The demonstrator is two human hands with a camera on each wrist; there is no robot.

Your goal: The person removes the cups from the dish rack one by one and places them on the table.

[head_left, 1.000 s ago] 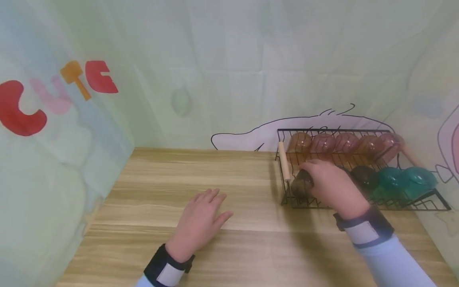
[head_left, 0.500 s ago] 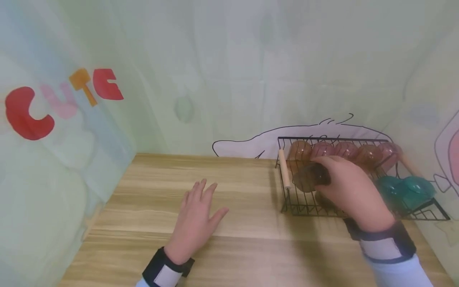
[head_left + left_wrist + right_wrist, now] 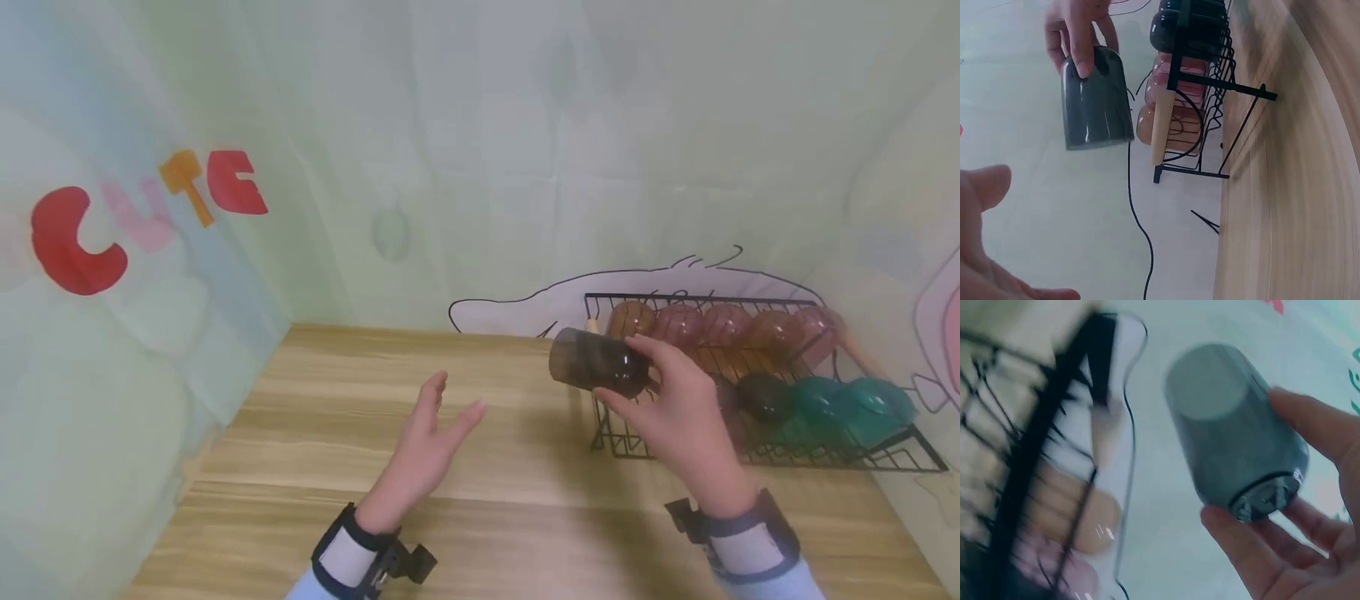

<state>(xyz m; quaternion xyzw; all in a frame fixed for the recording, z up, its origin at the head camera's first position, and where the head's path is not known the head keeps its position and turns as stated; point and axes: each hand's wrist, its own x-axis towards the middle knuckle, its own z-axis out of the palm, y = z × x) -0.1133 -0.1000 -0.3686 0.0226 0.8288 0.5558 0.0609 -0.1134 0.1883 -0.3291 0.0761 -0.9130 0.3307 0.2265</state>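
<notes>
My right hand point(image 3: 686, 412) grips a dark, see-through drinking cup point(image 3: 597, 362) by its base, above the left end of a black wire rack point(image 3: 626, 457). The cup lies tilted on its side in the air, mouth toward the left. In the right wrist view, thumb and fingers pinch the cup point(image 3: 1235, 431) around its rounded bottom. My left hand point(image 3: 423, 446) hovers over the table to the left, thumb and fingers apart, holding nothing. The left wrist view shows that hand point(image 3: 985, 237) apart from the cup point(image 3: 1094, 103).
In the rack, amber and pink cups point(image 3: 726, 325) stand upside down in the back row. Dark and teal cups point(image 3: 873, 402) fill the front row's right part. The rack has wooden handles point(image 3: 1161, 127). A printed curtain point(image 3: 495, 167) rises behind the wood-grain table point(image 3: 337, 400).
My right hand has lifted the dark cup out of the rack's front row and carried it left, turning it sideways. My left hand has turned with its thumb upward.
</notes>
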